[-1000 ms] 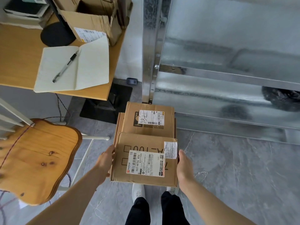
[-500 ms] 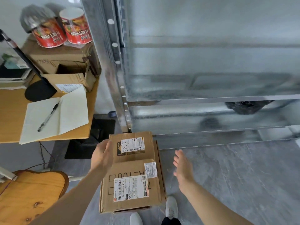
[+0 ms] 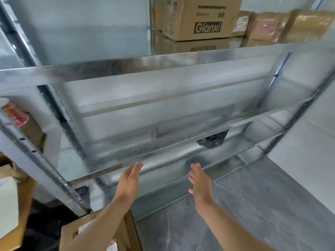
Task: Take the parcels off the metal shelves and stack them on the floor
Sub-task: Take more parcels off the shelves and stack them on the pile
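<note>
My view has swung up from the floor to the shelves (image 3: pixel 116 68), so the whole rack fills the picture where a second ago I was looking down at the stack. The middle and lower levels in front of me look bare apart from a dark crumpled thing (image 3: pixel 213 141) far back on a lower shelf; the blur is heavy, so I can't say what it is. The parcels still to come down sit on the top level at upper right: a big box (image 3: pixel 201 17) printed "Gianxi", with smaller taped ones (image 3: pixel 268 26) just beside it. The stack (image 3: pixel 94 232) I was holding a second ago is now at the bottom edge by the left post, mostly hidden under my left forearm, and I judge it set down and done with. Both hands have let go of it and come up. My left hand (image 3: pixel 128 180) is flat and wide, holding nothing, fingers near the lip of a lower shelf. My right hand (image 3: pixel 199 182) is the same, spread and empty, well apart from any parcel. To me that means one more box is stacked and the next reach goes up and right to that top level
</note>
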{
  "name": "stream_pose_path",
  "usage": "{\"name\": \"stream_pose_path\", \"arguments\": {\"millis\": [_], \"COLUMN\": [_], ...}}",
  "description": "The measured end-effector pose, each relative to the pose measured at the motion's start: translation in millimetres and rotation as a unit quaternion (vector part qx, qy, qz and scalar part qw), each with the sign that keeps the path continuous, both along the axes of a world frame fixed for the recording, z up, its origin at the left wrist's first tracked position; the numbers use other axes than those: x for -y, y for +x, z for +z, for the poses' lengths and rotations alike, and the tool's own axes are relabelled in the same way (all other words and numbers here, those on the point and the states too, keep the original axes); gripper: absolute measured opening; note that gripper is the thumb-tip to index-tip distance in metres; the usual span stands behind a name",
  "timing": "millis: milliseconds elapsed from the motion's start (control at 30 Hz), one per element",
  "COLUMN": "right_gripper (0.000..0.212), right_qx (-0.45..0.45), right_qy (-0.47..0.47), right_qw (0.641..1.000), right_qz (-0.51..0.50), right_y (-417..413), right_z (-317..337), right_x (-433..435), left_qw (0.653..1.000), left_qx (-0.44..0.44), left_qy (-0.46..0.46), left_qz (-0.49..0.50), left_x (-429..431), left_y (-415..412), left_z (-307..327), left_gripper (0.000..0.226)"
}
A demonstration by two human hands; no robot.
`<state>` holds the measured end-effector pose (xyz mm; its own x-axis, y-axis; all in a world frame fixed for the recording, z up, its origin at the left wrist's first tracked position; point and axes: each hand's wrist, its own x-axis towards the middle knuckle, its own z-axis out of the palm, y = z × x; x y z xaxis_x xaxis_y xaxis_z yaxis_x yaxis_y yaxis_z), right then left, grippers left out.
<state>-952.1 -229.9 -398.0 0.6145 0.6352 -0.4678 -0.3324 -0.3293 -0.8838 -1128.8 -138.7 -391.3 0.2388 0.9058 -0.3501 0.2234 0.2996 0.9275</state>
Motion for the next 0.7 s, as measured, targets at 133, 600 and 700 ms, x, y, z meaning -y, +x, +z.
{"name": "stream_pose_path", "arguments": {"millis": [133,600,700], "right_gripper": [0.055,0.065,0.064], "right_qx": [0.011,0.083,0.086], "right_qy": [0.041,0.13,0.151], "right_qw": [0.999,0.984,0.977], "right_qz": [-0.024,-0.089,-0.12], "right_y": [74,323,361], "right_z": [36,148,177], "right_x": [5,30,29], "left_qw": [0.999,0.972,0.961], "left_qx": [-0.001,0.062,0.078], "left_qy": [0.033,0.177,0.208], "left_qz": [-0.034,-0.145,-0.167], "left_x": [6,23,21], "left_y": [86,371,416], "left_z": [45,165,186], "left_gripper": [0.064,0.047,0.047]}}
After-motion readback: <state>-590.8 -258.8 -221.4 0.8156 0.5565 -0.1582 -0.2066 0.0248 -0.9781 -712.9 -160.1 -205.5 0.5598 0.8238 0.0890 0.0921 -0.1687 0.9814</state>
